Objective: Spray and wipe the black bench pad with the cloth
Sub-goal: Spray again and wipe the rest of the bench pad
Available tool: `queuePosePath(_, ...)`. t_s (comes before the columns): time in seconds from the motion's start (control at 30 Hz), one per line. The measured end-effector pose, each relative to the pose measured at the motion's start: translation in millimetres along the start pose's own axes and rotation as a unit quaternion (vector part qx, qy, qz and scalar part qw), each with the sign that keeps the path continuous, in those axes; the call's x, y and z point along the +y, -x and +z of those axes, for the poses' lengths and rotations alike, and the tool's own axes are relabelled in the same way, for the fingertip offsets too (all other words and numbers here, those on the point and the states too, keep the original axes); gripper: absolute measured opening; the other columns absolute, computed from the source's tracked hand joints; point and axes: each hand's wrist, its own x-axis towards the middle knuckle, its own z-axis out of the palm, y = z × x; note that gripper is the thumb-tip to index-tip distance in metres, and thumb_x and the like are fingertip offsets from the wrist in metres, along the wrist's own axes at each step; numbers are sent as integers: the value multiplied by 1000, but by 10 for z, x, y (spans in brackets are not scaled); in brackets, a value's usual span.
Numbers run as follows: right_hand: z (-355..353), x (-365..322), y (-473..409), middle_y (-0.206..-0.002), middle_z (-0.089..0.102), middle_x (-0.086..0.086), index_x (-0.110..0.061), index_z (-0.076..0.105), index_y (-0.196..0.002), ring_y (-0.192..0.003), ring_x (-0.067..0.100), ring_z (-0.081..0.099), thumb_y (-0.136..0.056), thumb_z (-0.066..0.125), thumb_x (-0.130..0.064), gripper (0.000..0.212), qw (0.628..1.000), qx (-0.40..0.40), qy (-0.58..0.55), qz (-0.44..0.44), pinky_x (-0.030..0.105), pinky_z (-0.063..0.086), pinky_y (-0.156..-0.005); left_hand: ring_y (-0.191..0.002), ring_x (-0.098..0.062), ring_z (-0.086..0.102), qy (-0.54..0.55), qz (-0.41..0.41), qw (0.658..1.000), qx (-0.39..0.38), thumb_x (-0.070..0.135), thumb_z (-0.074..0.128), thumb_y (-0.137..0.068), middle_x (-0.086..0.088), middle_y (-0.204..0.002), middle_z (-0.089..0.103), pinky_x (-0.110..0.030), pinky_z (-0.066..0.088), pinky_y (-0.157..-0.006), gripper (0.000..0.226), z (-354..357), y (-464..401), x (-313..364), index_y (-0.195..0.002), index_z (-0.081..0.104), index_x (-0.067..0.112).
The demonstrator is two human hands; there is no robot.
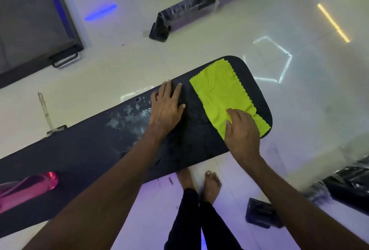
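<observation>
Right hand (242, 135) presses flat on the green cloth (225, 94) atop the black bench pad (99, 145); left hand (166, 108) rests spread beside it, a pink bottle (30, 188) far left.

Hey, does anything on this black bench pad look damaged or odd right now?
Yes. The bench pad has a small hole near its far edge, and pale scuffed patches beside the left hand, where the surface looks worn or peeled.
</observation>
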Motion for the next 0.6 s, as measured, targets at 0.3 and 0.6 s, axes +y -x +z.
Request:
queuePosePath(0.3, 580, 132, -984, -177, 4, 13, -16, 7, -169, -165, 29, 3, -107, 30, -45, 72, 969, -132, 124, -166, 53, 10, -133, -164, -23, -1, -9, 6, 998, 55, 51, 22, -105, -9, -177, -2, -49, 14, -129, 70, 425, 66, -126, -168, 6, 26)
queuePosePath(0.6, 536, 266, -835, -175, 13, 18, -7, 12, -167, -163, 35, 13, -106, 25, -44, 72, 987, -34, 147, 58, 55, 12, -132, -164, -23, 2, -26, -14, 995, 94, 47, 32, -104, -9, -177, 2, -50, 19, -128, 72, 565, 56, -90, -168, 8, 26)
